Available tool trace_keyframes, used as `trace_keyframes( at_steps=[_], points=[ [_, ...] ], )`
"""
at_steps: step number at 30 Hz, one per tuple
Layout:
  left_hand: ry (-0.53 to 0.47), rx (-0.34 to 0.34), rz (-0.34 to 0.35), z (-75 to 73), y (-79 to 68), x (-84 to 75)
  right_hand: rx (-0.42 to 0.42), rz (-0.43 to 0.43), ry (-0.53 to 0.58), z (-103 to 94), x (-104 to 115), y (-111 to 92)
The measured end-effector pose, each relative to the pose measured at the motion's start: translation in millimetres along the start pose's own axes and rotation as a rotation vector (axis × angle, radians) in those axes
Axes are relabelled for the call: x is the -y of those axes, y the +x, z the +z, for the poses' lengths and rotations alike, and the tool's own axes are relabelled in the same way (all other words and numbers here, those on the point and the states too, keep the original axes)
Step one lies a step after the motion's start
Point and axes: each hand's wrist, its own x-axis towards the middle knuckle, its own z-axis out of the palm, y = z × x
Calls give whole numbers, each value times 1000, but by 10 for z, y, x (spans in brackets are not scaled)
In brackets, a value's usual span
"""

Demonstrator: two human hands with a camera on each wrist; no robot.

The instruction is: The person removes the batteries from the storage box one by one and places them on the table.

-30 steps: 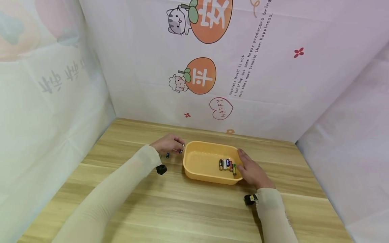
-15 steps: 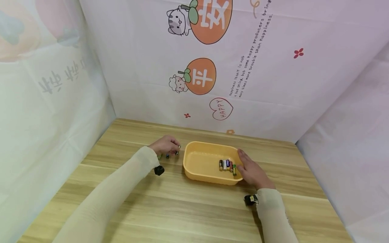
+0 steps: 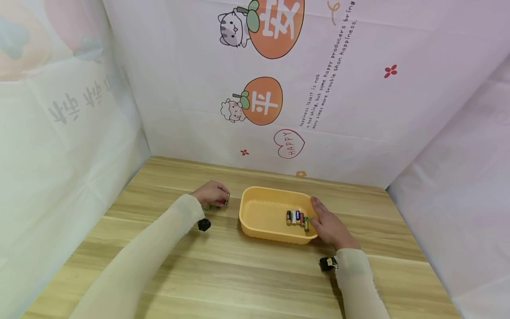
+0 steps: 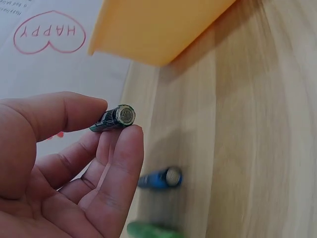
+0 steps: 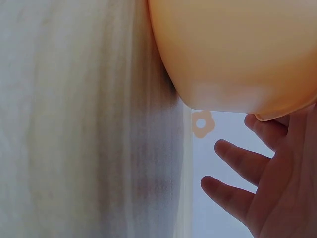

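Observation:
My left hand [image 3: 211, 193] pinches a small dark battery [image 4: 116, 119] between thumb and fingertips, raised above the table and left of the yellow plastic box. A blue battery [image 4: 161, 178] lies on the table below that hand. A blurred green object [image 4: 153, 230] lies just past it, its kind unclear. The yellow box [image 3: 259, 232] stands in the middle, with my right hand [image 3: 332, 227] holding its right end, thumb inside the rim and fingers outside. Against that end, several batteries [image 3: 294, 217] lie side by side in the box, the green one [image 3: 306, 224] slightly nearer me.
The wood-grain table [image 3: 239, 279] stretches in front of the box and to both sides. A white printed sheet [image 3: 338, 146] rises along the back edge, and more white sheeting closes off the left and right. Each wrist bears a small black camera [image 3: 204, 224].
My left hand has drawn left, away from the box, with the battery pinched in it, and now covers more of the loose ones. The right hand and box have stayed put.

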Motion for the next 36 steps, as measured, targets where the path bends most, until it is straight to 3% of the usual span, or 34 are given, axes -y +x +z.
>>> trace_keyframes(
  at_steps=[15, 26, 36],
  points=[
    [-42, -28, -12, -434, -153, 157, -9, -10, -7, -3, -26, 1],
    [-50, -49, -33, -553, -182, 307, -2, -3, 7, -3, 1, 0],
    [-15, -97, -85, -548, -165, 374, -14, -6, 14, 34, -39, 16]
  ],
)
